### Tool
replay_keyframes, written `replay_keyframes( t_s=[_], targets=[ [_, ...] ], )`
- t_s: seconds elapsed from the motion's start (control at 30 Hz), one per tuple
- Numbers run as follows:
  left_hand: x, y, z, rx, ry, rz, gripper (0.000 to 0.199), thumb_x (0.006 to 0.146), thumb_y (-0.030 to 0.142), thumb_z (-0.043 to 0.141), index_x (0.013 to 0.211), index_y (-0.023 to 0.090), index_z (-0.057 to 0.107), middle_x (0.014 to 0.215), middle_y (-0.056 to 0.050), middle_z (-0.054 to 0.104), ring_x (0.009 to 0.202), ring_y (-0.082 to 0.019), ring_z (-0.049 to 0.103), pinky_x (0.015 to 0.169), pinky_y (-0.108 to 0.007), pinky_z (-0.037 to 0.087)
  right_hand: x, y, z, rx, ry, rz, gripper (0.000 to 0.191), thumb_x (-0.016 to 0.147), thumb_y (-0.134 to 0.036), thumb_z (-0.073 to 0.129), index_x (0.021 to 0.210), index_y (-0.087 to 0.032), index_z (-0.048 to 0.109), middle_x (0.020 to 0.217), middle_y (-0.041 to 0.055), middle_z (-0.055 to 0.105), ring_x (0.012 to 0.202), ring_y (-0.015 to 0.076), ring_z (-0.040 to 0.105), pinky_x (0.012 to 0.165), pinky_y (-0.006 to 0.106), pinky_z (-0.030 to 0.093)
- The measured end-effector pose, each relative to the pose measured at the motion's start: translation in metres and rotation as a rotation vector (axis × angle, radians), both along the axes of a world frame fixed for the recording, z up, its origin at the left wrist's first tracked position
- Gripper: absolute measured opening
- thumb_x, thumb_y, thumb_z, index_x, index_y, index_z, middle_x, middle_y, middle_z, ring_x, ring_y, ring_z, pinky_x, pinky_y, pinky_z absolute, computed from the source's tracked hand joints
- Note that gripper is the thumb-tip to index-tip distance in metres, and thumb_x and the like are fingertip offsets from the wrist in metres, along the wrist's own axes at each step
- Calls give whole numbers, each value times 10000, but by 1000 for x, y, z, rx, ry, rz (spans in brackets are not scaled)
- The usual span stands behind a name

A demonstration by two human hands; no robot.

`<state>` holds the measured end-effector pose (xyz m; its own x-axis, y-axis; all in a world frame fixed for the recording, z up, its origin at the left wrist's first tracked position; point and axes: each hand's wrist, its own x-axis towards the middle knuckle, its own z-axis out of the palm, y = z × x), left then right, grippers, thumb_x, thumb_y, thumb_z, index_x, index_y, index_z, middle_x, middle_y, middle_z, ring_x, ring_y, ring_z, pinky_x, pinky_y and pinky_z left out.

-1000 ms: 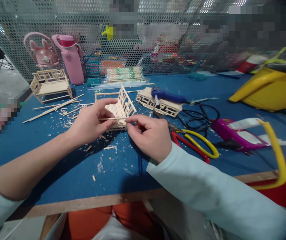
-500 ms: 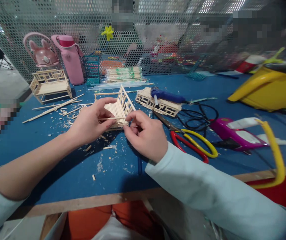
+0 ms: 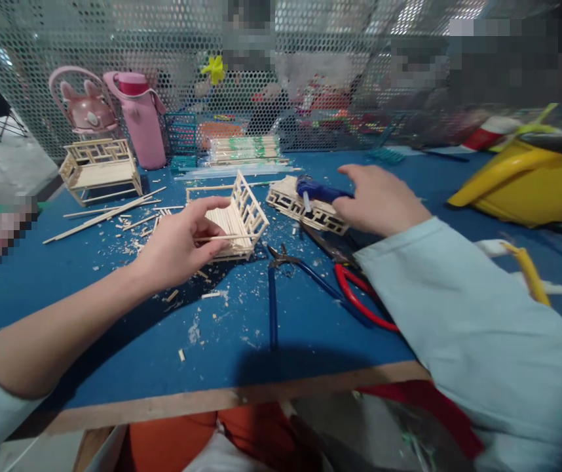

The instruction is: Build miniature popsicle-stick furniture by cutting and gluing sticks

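My left hand (image 3: 177,246) is closed on a thin wooden stick (image 3: 234,236) between thumb and fingers. The stick lies across the front of a small wooden bench model (image 3: 222,219) with a slatted seat and a lattice side standing at right. My right hand (image 3: 384,200) is spread at the handle of a blue hot glue gun (image 3: 323,190), thumb and index finger apart on either side of it. The glue gun rests on a lattice wooden piece (image 3: 281,193). Blue-handled pliers (image 3: 285,260) lie open on the table near the bench model.
Scissors with red handles (image 3: 364,298) lie partly under my right sleeve. A finished-looking bench model (image 3: 101,170), a pink bottle (image 3: 141,121) and loose sticks (image 3: 109,213) are at left. Bundled sticks (image 3: 244,149) lie by the mesh screen (image 3: 310,85). A yellow container (image 3: 521,174) stands at right.
My right hand has left the stick and bench model and moved right and away from me to the glue gun, uncovering the pliers. My left hand stays with the stick.
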<state>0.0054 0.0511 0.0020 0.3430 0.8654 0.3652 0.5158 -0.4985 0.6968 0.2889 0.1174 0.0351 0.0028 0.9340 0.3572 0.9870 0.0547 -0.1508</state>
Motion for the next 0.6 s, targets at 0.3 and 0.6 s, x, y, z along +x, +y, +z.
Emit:
replay_keyframes(
  t_s=[0.3,0.6],
  targets=[
    [12,-3,10,-95,-68,53,492,762,198,641,1225,161,478,745,-19,710,619,-131,666,539,-229,486,17,25,-15,-167,-130,30,523,619,-152,532,1122,-177,672,983,122,709,802,265,627,638,329,415],
    [13,-9,25,-146,-213,105,512,710,164,693,1185,161,500,715,-9,710,621,-148,683,533,-231,519,10,1,-4,27,150,-96,377,745,-332,613,1062,-141,685,955,180,688,830,277,599,662,358,380]
  ],
)
